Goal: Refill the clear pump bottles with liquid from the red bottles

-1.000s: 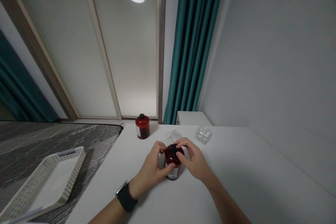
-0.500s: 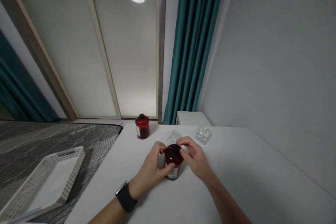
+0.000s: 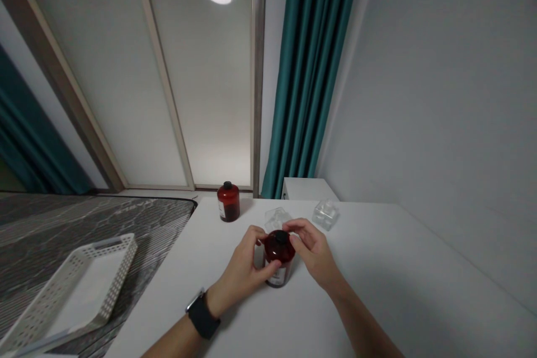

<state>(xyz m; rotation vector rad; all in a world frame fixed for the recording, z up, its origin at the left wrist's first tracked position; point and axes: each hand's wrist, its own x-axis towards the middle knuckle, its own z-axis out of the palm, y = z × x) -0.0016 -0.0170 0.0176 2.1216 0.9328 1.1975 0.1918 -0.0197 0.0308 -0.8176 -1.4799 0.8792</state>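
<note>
A dark red, see-through bottle [image 3: 278, 257] with a black cap and a white label stands upright on the white table. My left hand [image 3: 247, 263], with a watch on its wrist, is wrapped round its left side, thumb across the front. My right hand [image 3: 312, 249] has its thumb and bent fingers at the bottle's upper right, close beside the black cap [image 3: 279, 236]. Just behind the bottle lies a clear glass-like piece [image 3: 276, 217], partly hidden by it and my fingers. A second clear block-shaped piece [image 3: 325, 214] sits farther right.
Another red bottle [image 3: 229, 203] with a black cap stands near the table's [image 3: 201, 263] far left corner. Left of the table, a white perforated basket [image 3: 111, 285] rests on a grey patterned surface [image 3: 155, 224]. A low white cabinet [image 3: 310, 187] and a teal curtain [image 3: 312, 78] are behind.
Almost nothing differs. Both hands stay on the bottle; the right thumb and fingers have shifted very slightly to the right.
</note>
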